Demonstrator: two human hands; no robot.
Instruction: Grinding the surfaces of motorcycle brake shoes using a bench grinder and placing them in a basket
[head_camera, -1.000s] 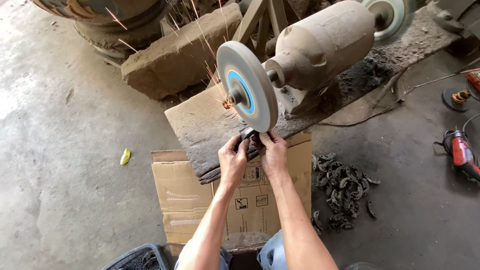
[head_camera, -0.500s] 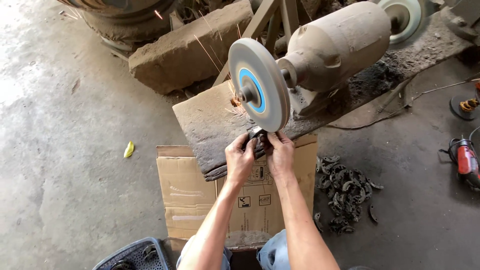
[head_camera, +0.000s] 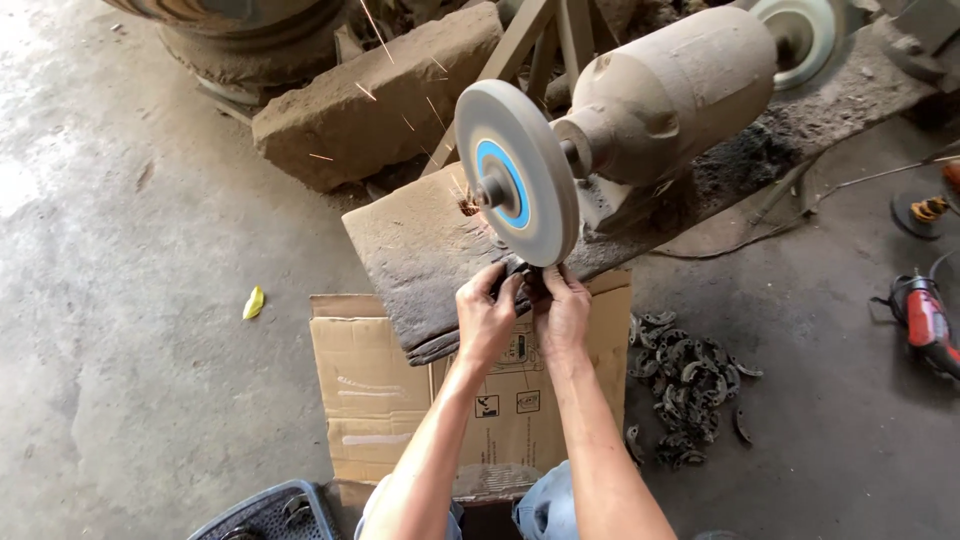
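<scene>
Small dark metal piece (head_camera: 527, 281) sits pressed against the lower edge of the grinding wheel (head_camera: 517, 185), pinched by the closed fingers of the left hand (head_camera: 487, 318) and right hand (head_camera: 562, 310). Sparks (head_camera: 385, 75) fly behind the wheel; a cardboard box (head_camera: 400, 400) stands below it.

Brown cardboard box (head_camera: 470, 400) lying flattened on the floor below my wrists, small black square symbols printed on its face, pale streaks marking its left side
</scene>
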